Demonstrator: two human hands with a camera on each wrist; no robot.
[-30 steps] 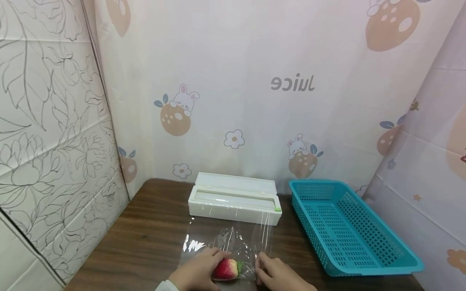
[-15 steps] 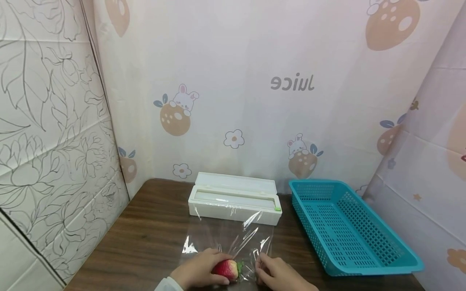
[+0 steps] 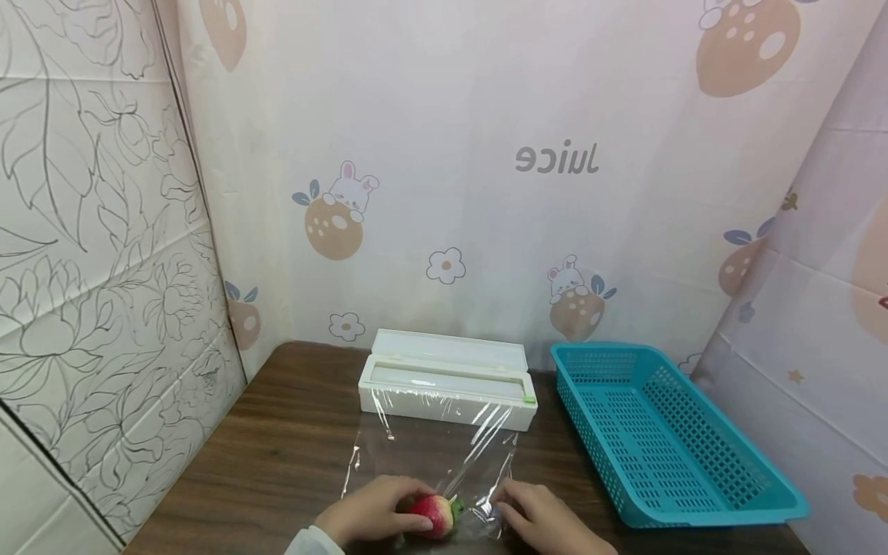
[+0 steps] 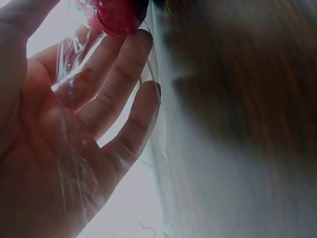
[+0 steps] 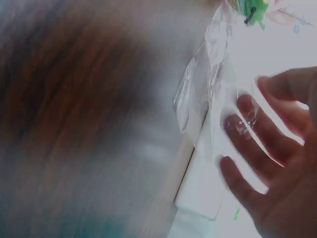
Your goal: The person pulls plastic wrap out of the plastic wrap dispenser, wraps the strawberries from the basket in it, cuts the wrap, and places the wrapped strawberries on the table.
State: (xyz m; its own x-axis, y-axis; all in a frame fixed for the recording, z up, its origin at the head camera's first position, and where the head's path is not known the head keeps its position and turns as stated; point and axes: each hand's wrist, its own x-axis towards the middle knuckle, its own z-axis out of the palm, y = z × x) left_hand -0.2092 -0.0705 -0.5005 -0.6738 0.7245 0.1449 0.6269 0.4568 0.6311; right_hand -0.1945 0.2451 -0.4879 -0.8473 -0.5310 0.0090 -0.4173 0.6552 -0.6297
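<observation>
From the head camera we see the left hand [image 3: 375, 512] curled over a strawberry [image 3: 432, 515] at the near edge of the wooden bench [image 3: 291, 439], its grip clamped on the fruit, while the right hand [image 3: 544, 520] lies just beside it on the far side of the berry's green cap, fingers on the clear film [image 3: 433, 455]. That sheet runs from both hands away to the white dispenser box [image 3: 447, 379], apparently uncut; a teal basket [image 3: 666, 439] sits well apart, beyond the right hand. To do this step well, we judge, the left hand should hold the berry steady while the right draws the film snug and flat, so it does not crease or cling to itself. The left wrist camera shows what the head view cannot: from below, the left hand's fingers [image 4: 116, 74] are bent, their tips against the strawberry [image 4: 119, 15], with wrinkled film [image 4: 69, 64] lying across the palm, so the berry is held through the sheet. The right wrist camera, heavily blurred, shows the right hand's fingers [image 5: 257, 129] spread and fairly straight, the grip apart, touching crumpled film [image 5: 208, 84] near the berry's green cap [image 5: 250, 9]; only this view reveals that the right hand pinches nothing.
</observation>
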